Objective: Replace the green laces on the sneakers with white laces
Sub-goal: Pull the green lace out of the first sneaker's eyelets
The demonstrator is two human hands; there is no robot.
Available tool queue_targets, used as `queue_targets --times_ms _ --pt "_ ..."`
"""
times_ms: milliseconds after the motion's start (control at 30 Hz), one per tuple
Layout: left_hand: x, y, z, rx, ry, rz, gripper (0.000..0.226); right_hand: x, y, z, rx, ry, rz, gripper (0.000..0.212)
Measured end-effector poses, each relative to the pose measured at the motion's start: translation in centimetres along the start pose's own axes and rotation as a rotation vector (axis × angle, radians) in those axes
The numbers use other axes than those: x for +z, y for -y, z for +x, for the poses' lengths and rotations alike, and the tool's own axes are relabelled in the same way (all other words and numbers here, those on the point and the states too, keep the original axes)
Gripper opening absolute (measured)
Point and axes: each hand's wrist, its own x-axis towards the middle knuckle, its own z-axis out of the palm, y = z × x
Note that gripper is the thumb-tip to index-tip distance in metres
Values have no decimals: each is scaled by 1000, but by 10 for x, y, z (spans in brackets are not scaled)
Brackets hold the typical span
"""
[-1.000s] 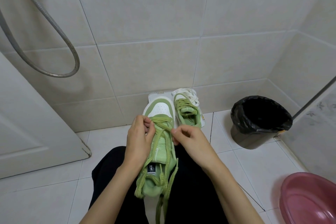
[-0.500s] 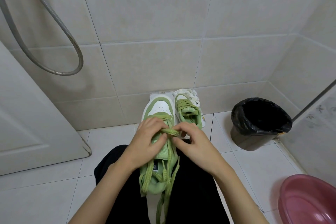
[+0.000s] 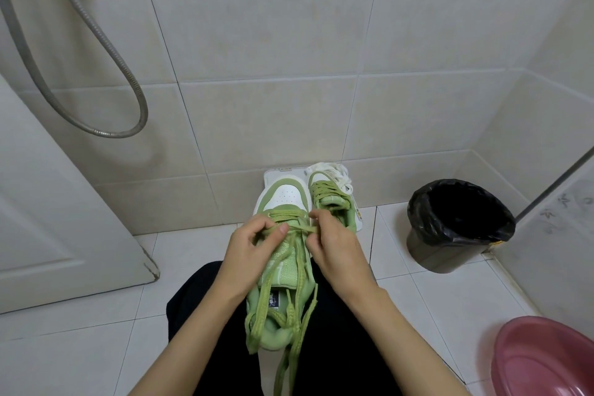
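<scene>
One sneaker [image 3: 287, 195]; bin [image 3: 450, 255], basin [image 3: 546, 363] nearby

Green-and-white sneaker [image 3: 286, 193] on lap, green laces [image 3: 303, 228] half loosened, second sneaker [image 3: 334, 202] behind, white laces [image 3: 337, 172] beside.

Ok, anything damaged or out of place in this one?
The door has a chipped, ragged bottom corner by the floor. Otherwise just green laces hanging loose from the sneaker on the lap.
</scene>
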Motion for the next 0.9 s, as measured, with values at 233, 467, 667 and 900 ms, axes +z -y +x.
queue_targets --times_ms 233,467,667,900 --pt "6 8 -1 73 10 68 40 -9 22 -25 24 -94 43 8" --pt "-16 12 -1 -81 175 -335 28 -7 2 -16 97 -41 320 5" --pt "-11 11 -1 -154 101 -417 30 -1 -17 9 277 40 597 11" --pt "-4 7 4 -145 7 -297 36 3 -15 10 289 43 660 9"
